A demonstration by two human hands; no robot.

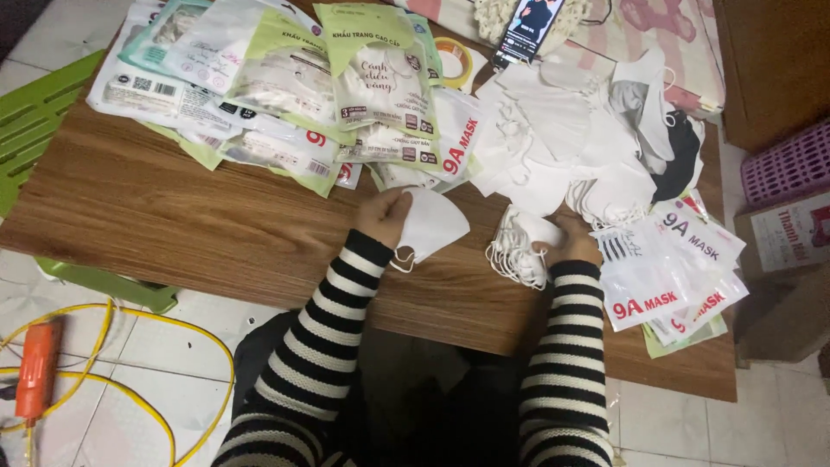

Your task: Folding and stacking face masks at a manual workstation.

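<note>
My left hand (384, 216) grips a folded white face mask (434, 223) just above the wooden table (216, 233), its ear loop dangling by my wrist. My right hand (574, 245) rests on a small bundle of white masks (521, 246) lying on the table. Both arms wear black-and-white striped sleeves. A loose heap of white masks (553, 143) spreads behind both hands, with a black mask (683, 164) at its right edge.
Sealed mask packets (285, 86) fan across the table's back left. Empty clear bags with red print (670, 272) lie at the right. A roll of tape (454, 60) and a phone (529, 28) sit at the back. An orange tool (36, 367) with yellow cable lies on the floor.
</note>
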